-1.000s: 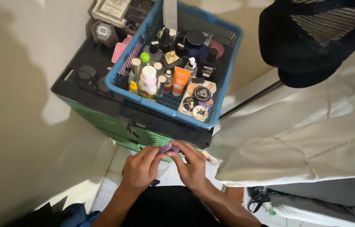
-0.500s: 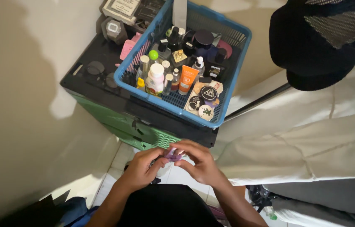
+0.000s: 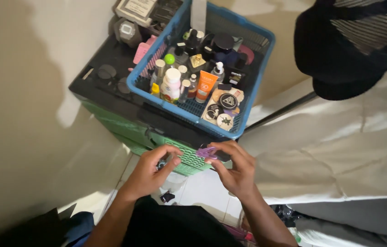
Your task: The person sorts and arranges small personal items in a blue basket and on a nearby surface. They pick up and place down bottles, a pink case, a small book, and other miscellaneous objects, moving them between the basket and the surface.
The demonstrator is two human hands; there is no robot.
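While left hand (image 3: 150, 171) curls empty, right hand (image 3: 235, 169) pinches purple clip (image 3: 206, 152)

Below the blue basket (image 3: 254, 87) of cosmetic bottles, the right hand (image 3: 234, 168) pinches a small purple clip (image 3: 206, 152). The left hand (image 3: 151, 171), fingers curled and empty, sits just beside it, apart.

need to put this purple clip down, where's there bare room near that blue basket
The blue basket is packed with bottles and jars. Free patch: the black cabinet top left of it, between the basket wall and two round discs. The right hand holds the purple clip.
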